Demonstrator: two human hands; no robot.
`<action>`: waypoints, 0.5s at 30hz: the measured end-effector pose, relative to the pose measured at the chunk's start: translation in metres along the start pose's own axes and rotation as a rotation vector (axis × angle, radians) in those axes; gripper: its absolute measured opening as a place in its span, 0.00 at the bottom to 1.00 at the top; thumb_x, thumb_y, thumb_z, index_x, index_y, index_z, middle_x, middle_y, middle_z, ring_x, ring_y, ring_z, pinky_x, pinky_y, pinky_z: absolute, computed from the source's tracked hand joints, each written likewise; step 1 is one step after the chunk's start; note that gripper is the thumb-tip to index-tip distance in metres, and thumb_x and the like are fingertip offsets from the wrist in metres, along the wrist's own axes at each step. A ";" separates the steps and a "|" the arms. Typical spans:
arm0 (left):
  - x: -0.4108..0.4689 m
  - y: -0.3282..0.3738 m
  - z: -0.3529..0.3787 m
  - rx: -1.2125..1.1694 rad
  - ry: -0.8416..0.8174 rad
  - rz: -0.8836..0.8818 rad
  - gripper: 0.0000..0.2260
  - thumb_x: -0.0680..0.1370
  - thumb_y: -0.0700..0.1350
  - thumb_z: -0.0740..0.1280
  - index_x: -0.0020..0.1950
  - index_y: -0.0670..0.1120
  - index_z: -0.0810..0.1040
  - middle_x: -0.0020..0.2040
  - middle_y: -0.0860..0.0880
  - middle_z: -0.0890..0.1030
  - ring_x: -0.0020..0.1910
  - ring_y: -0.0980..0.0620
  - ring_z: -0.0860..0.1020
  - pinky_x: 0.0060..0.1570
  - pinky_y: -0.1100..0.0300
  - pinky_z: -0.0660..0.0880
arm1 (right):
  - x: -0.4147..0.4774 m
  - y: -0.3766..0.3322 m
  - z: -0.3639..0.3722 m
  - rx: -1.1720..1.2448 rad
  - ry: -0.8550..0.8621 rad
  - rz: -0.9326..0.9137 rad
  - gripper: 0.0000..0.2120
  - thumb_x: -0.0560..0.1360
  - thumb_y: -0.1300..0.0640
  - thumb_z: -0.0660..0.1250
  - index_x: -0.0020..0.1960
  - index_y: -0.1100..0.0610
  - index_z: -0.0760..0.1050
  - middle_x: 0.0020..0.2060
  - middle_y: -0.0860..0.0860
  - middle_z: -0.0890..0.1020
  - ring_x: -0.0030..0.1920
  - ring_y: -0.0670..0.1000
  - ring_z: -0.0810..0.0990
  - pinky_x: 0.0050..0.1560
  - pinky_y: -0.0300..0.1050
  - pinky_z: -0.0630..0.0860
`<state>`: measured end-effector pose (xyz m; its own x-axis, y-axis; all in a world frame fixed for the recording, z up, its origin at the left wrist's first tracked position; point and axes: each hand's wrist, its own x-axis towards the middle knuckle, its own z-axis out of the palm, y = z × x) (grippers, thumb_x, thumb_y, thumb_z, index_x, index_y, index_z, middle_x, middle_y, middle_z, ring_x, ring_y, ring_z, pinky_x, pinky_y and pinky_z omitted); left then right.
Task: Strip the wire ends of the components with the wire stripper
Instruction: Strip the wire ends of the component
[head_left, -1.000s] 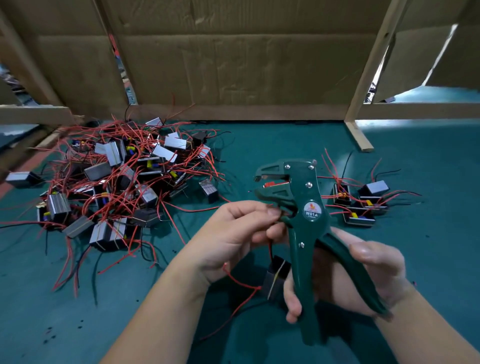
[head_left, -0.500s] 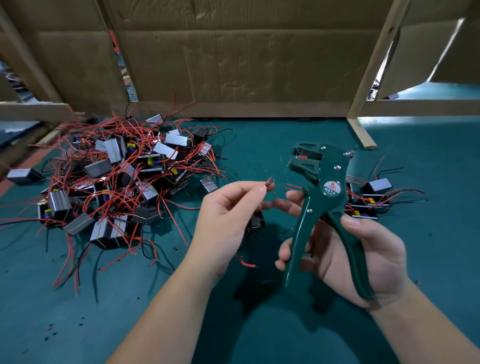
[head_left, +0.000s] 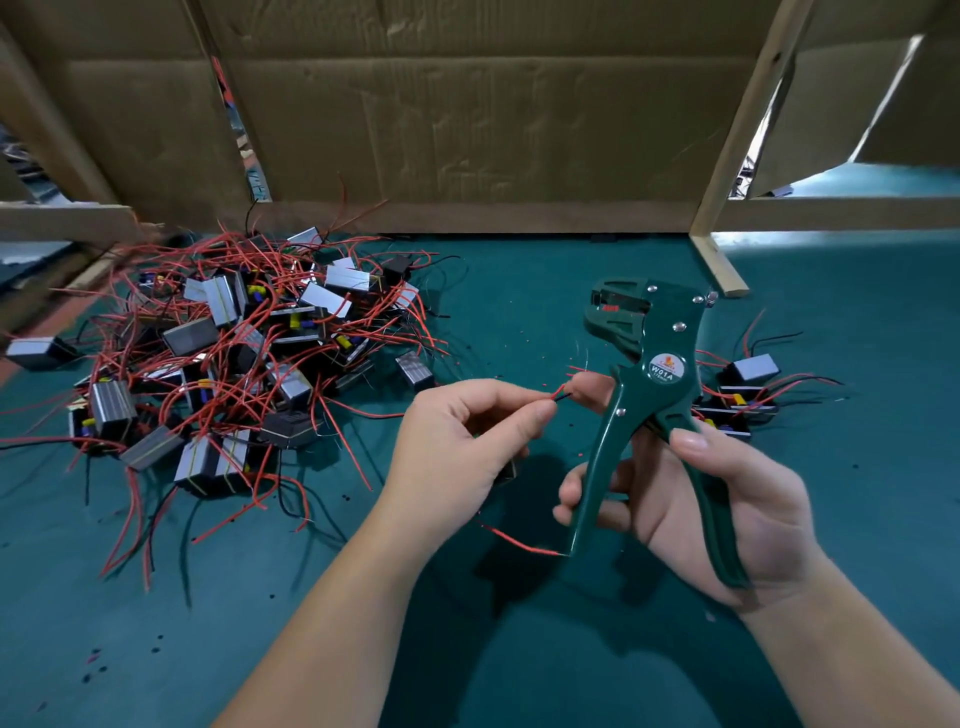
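Dark green wire stripper (head_left: 652, 364), red and black wires (head_left: 561, 395), teal table (head_left: 519, 291)

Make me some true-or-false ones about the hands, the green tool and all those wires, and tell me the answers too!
1. The right hand holds the green wire stripper. True.
2. The left hand holds nothing. False: it pinches a red and a black wire end, the wire ends.
3. The big pile of components lies on the left. True.
4. The wire ends sit inside the stripper's jaws. False: they are below the jaws, apart from them.
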<state>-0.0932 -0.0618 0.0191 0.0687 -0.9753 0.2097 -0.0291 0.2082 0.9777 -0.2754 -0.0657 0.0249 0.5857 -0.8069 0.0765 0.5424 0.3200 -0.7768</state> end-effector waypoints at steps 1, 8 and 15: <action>0.001 0.000 0.000 -0.012 0.005 -0.003 0.05 0.74 0.41 0.71 0.39 0.48 0.83 0.32 0.51 0.82 0.30 0.58 0.76 0.33 0.66 0.74 | 0.000 0.000 0.000 0.003 0.011 -0.009 0.35 0.63 0.54 0.77 0.66 0.64 0.72 0.53 0.60 0.80 0.42 0.66 0.80 0.48 0.65 0.77; 0.002 0.003 0.001 -0.130 0.115 -0.043 0.06 0.79 0.43 0.65 0.42 0.50 0.77 0.31 0.54 0.76 0.30 0.52 0.78 0.31 0.68 0.73 | -0.003 -0.007 -0.001 0.024 -0.147 0.072 0.34 0.68 0.55 0.73 0.69 0.66 0.67 0.61 0.65 0.71 0.44 0.66 0.79 0.49 0.62 0.75; 0.005 0.013 -0.008 -0.254 0.192 0.094 0.04 0.72 0.46 0.67 0.42 0.47 0.79 0.28 0.55 0.74 0.22 0.59 0.65 0.25 0.68 0.65 | -0.001 0.000 -0.001 0.136 -0.182 0.181 0.33 0.69 0.53 0.73 0.70 0.64 0.68 0.56 0.64 0.77 0.44 0.65 0.79 0.50 0.63 0.76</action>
<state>-0.0853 -0.0635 0.0326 0.2647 -0.9246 0.2740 0.2041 0.3314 0.9212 -0.2766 -0.0651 0.0244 0.7724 -0.6318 0.0647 0.4875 0.5245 -0.6981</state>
